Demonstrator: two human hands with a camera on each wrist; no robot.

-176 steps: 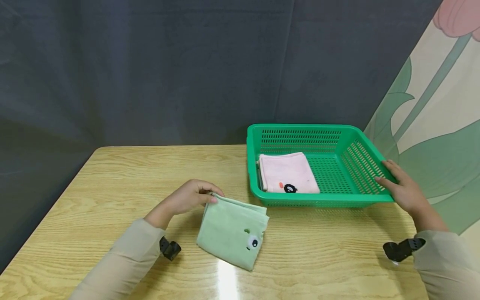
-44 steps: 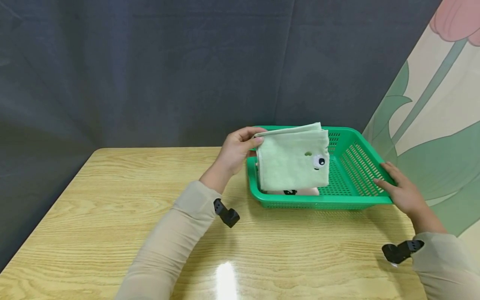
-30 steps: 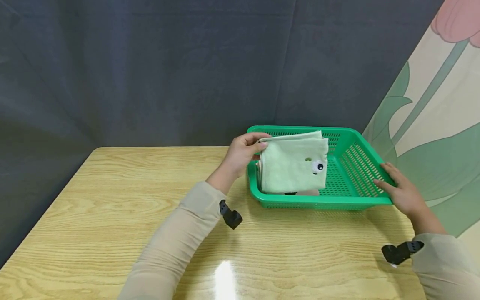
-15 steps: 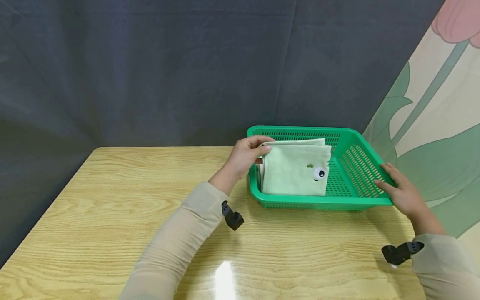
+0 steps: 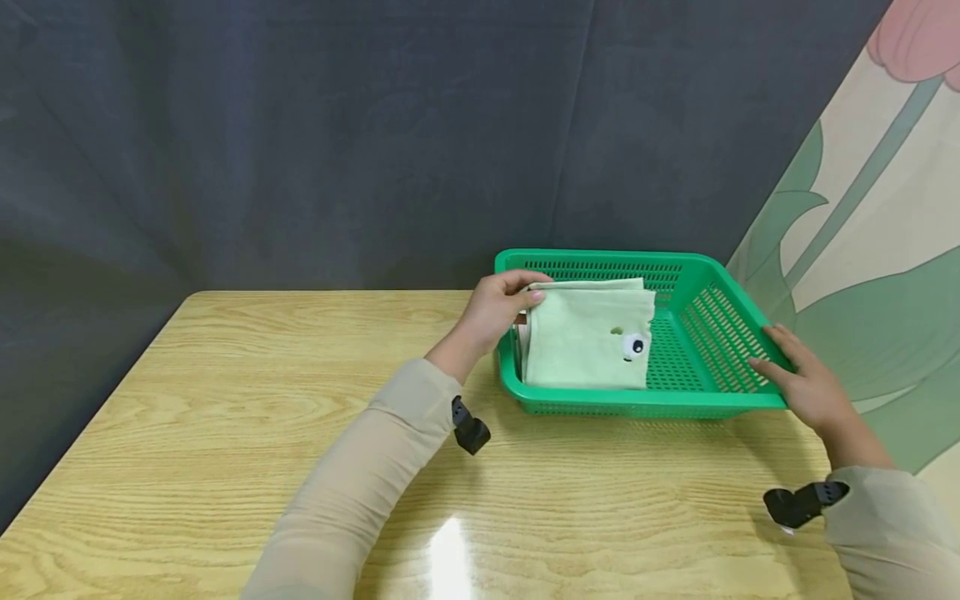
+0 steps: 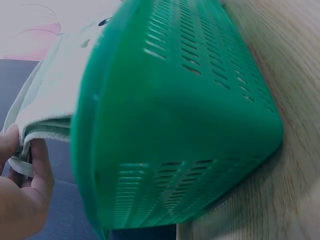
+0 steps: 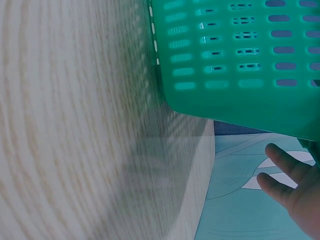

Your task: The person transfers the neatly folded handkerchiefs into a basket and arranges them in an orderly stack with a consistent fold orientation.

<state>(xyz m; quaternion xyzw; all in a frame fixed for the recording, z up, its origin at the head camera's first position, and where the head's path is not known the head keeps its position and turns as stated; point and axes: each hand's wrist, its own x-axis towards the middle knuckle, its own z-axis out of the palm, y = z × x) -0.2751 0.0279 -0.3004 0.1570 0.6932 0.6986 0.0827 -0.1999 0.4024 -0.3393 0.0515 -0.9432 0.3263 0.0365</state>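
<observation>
My left hand (image 5: 491, 312) pinches the upper left corner of a folded light green towel (image 5: 577, 342) with a small embroidered face. The towel lies in the left part of a green plastic basket (image 5: 645, 398), over a folded pink towel that is almost wholly hidden. In the left wrist view, thumb and fingers of the left hand (image 6: 25, 200) clasp the towel's layered edge (image 6: 47, 125) above the basket's rim. My right hand (image 5: 813, 387) holds the basket's right rim, thumb on the inner side. Two of its fingers (image 7: 285, 162) stretch out below the rim in the right wrist view.
The basket stands at the back right of a wood-grain table (image 5: 225, 417). Behind it hangs a dark cloth (image 5: 375, 150), and a wall with a painted tulip (image 5: 885, 217) closes off the right side. The basket's right part shows bare slotted floor (image 5: 675, 358).
Since the earliest frame, my left hand has carried the green towel from the table into the basket. Over the last second it has lowered onto the pink towel. The right hand has stayed put.
</observation>
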